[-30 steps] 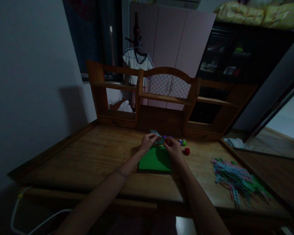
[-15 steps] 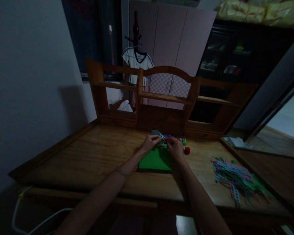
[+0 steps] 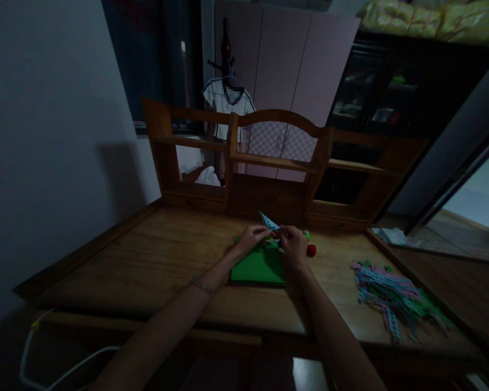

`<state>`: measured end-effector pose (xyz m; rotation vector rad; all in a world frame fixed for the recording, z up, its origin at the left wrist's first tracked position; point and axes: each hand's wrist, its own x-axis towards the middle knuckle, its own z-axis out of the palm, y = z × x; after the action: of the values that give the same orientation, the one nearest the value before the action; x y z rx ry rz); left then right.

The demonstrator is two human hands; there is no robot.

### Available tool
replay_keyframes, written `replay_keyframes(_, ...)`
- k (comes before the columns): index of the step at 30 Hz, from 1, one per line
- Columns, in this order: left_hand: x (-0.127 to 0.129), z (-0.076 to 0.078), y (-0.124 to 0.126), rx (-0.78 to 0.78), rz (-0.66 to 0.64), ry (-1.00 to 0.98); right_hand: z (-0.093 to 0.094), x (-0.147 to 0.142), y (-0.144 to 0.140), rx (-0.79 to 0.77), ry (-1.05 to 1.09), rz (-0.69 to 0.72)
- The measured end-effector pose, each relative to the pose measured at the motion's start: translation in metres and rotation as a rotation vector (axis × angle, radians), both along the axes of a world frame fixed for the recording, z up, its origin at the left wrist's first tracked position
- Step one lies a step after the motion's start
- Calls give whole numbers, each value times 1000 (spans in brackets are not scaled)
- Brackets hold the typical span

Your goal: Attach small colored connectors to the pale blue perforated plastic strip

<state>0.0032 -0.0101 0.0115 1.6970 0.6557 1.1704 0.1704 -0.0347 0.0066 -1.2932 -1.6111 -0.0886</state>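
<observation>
From my remote seat I see a dim room with a wooden bench filling the lower half of the frame. At lower left a white cable loops below the bench edge. From there the left forearm runs up toward the centre, a thin band on the wrist, ending in the left hand just left of centre. Its fingers are pinched on a light blue perforated strip, which sticks up and to the right above both hands. Below the hands a green mat lies flat on the bench. The right hand sits close beside the left, fingertips nearly meeting it, closed around the lower end of the same strip; a small red part shows between the fingers, too small to identify. Just right of that hand lie a green piece and a red piece. Further right, a heap of pastel strips rests on the bench.
</observation>
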Motion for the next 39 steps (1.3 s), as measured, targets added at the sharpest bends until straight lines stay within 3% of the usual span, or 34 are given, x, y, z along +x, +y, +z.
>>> replay_keyframes(20,3,-8,8,-69,16,-138,7,2,-4,70,-15,-70)
replay_keyframes(39,1,-9,10,-117,47,-85,6,1,-5,71,-17,-91)
